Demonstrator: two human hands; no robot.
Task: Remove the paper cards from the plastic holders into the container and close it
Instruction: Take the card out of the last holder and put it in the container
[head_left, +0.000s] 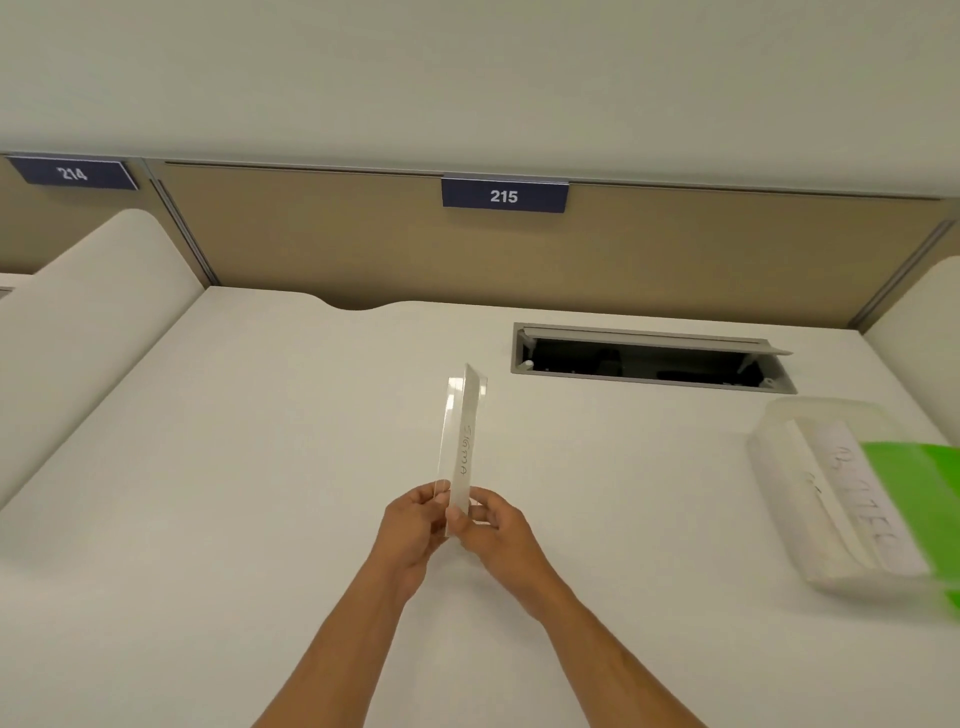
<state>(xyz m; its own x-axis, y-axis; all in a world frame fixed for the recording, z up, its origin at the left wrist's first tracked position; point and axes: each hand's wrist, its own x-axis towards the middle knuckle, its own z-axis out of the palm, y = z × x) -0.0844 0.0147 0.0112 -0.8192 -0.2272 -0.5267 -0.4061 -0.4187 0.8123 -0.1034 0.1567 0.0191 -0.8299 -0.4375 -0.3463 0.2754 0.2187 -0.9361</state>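
Container (810, 499) at right — apparently holding cards (857, 499) — green lid (919, 499) alongside.

White desk (234, 519), translucent container (810, 499) atop

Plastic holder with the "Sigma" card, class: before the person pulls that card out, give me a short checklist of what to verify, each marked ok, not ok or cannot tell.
1. Both hands grip the near end of the plastic holder: left hand, right hand. Ok.
2. The paper card is still inside the holder. Ok.
3. The card slides freely. Cannot tell.
4. The container stands on the desk to the right, with cards visible inside. Ok.
5. The container is open to receive the card; its green lid shows at the frame edge. Cannot tell.
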